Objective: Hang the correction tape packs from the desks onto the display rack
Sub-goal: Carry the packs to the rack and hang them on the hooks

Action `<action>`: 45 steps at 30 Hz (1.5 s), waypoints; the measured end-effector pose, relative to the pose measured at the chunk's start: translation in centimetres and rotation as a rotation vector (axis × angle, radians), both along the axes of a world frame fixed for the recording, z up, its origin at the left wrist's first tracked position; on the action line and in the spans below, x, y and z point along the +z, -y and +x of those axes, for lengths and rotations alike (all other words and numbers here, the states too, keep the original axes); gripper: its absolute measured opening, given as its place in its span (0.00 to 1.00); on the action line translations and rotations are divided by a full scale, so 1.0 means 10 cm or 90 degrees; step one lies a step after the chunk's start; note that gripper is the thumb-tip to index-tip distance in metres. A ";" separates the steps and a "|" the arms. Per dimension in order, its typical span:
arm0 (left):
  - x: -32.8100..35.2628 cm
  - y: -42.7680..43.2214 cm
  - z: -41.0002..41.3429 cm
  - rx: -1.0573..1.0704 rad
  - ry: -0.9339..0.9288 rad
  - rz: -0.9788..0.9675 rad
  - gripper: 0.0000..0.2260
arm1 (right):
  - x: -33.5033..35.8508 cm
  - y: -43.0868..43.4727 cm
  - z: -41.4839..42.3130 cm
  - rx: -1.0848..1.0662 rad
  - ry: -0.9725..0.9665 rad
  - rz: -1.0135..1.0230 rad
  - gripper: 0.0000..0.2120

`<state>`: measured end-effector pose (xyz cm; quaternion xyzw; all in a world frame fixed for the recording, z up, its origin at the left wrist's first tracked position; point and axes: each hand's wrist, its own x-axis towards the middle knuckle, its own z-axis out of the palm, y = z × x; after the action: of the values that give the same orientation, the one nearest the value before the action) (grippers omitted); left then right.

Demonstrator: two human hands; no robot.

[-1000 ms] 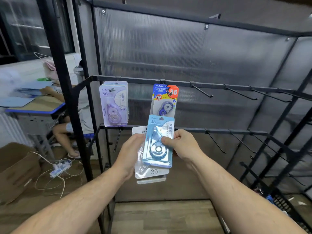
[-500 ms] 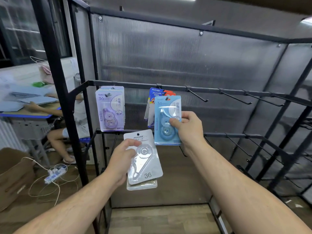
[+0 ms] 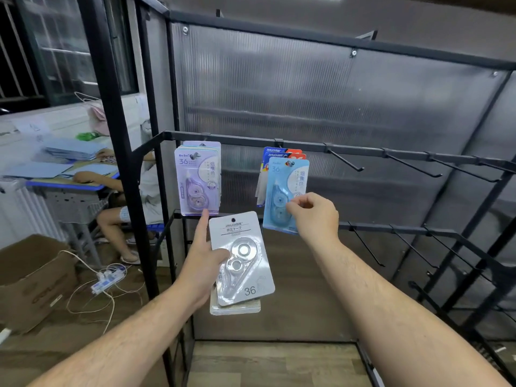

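Note:
A light blue correction tape pack [image 3: 282,191] hangs on the second hook of the black display rack [image 3: 245,141], in front of blue-and-red packs [image 3: 282,152]. My right hand [image 3: 314,216] pinches its lower right side. My left hand [image 3: 202,263] grips a small stack of white packs [image 3: 241,261] below the rail, thumb on the front, index finger pointing up. Several purple packs [image 3: 198,178] hang on the first hook to the left.
Bare hooks [image 3: 346,162] run along the upper rail to the right, and more [image 3: 365,244] on the lower rail. A black post [image 3: 120,163] stands left of the rack. Beyond it a person sits at a desk [image 3: 67,182]; a cardboard box [image 3: 33,277] and a power strip [image 3: 107,279] lie on the floor.
My right hand lifted the blue pack off the stack and up onto the second hook, where it now hangs. My left hand stayed low with the white packs.

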<state>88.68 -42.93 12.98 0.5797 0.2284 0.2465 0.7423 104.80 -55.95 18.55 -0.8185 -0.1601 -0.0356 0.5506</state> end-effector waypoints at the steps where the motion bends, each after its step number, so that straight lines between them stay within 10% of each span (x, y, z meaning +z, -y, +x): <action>1: -0.01 -0.01 0.00 -0.001 0.000 0.001 0.45 | -0.01 0.01 -0.03 0.020 0.008 -0.030 0.08; 5: -0.04 -0.03 0.02 -0.001 -0.014 0.009 0.39 | -0.12 0.07 -0.17 0.071 -0.014 -0.111 0.22; 14: -0.04 0.08 0.18 0.034 -0.037 0.053 0.19 | -0.38 0.18 -0.39 0.307 -0.189 -0.043 0.10; 45: 0.04 -0.02 0.07 0.026 0.007 -0.038 0.16 | 0.10 0.04 0.01 0.047 -0.060 0.169 0.11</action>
<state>89.37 -42.77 13.37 0.5511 0.2435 0.2581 0.7552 104.88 -56.38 19.51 -0.7329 -0.1580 0.0021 0.6617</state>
